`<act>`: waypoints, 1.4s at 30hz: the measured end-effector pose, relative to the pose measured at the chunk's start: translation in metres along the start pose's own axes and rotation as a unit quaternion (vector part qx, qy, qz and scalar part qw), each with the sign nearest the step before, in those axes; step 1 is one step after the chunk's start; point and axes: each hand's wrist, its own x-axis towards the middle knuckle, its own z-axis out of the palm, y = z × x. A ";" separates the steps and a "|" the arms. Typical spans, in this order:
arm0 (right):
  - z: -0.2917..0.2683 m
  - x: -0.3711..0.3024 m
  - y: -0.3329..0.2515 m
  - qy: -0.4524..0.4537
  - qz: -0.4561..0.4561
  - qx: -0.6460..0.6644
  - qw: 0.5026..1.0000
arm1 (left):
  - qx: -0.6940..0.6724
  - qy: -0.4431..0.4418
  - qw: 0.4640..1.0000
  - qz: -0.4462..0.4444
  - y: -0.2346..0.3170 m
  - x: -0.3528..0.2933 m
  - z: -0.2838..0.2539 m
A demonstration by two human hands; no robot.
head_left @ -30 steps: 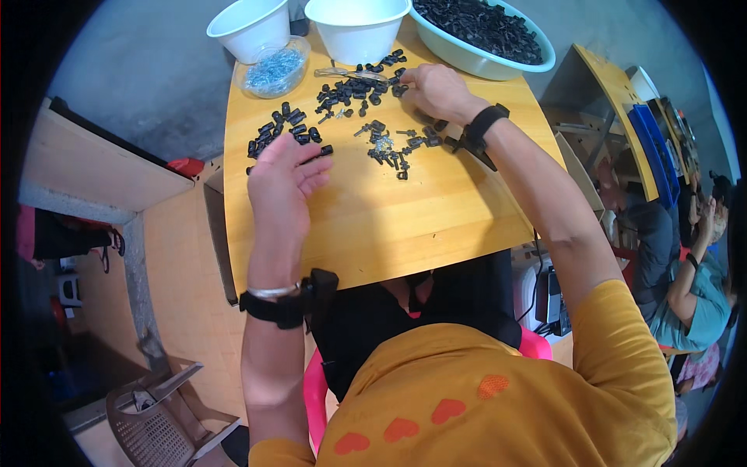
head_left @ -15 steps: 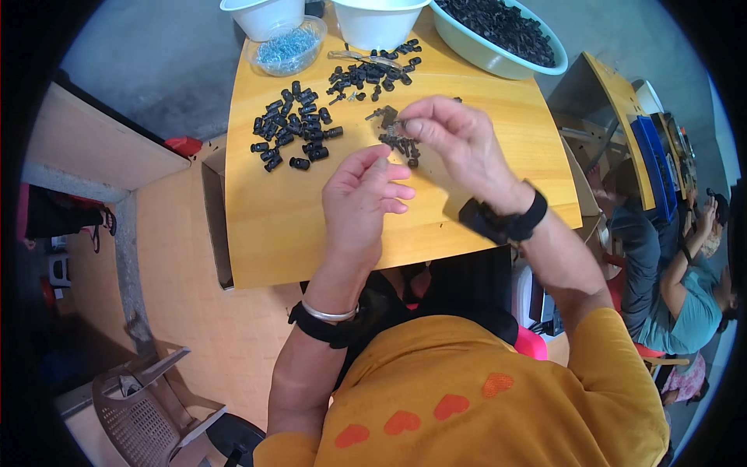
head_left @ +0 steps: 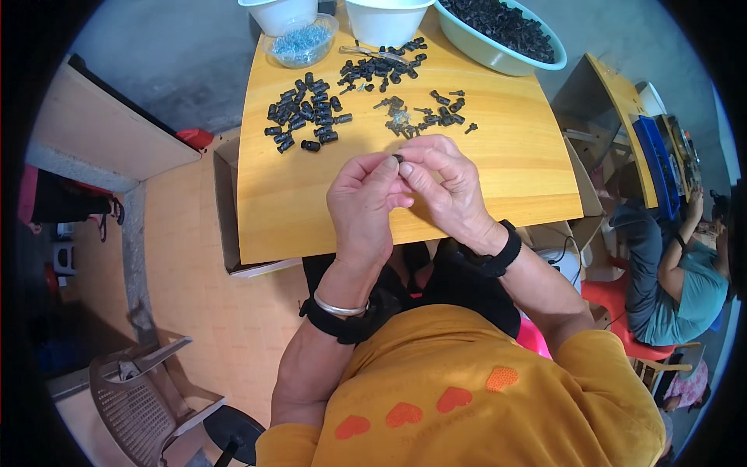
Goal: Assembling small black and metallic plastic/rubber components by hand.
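Note:
Both hands meet above the table's near part, fingertips together. My left hand (head_left: 362,204) pinches a small black plastic part (head_left: 398,158) between thumb and fingers. My right hand (head_left: 450,191) closes on the same part from the other side; most of it is hidden by the fingers. Just beyond the hands lies a small heap of silvery springs (head_left: 401,118), with black stemmed plugs (head_left: 445,117) scattered beside it. Farther left is a cluster of black barrel-shaped pieces resembling cord locks (head_left: 299,113). Behind the springs sits another pile of black parts (head_left: 377,71).
A clear-handled tool (head_left: 375,54) rests on the back pile. Along the far edge stand a clear bowl of bluish springs (head_left: 302,45), two white tubs (head_left: 387,22) and a pale green basin (head_left: 498,53) full of black pieces. A co-worker (head_left: 685,288) sits at the right.
My right hand has come down and back from the springs to meet my left hand. The loose plugs it covered now show. The view has shifted slightly.

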 end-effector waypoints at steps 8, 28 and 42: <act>-0.015 0.023 -0.014 -0.096 0.103 -0.036 0.989 | 0.059 -0.082 0.992 -0.079 0.010 0.019 -0.013; 0.038 0.157 0.067 -0.287 -0.086 -0.497 0.815 | 0.027 -0.066 0.996 -0.049 -0.002 0.037 -0.039; -0.036 0.157 0.036 -0.191 0.061 -0.253 0.946 | 0.075 -0.064 0.993 -0.066 -0.001 0.035 -0.036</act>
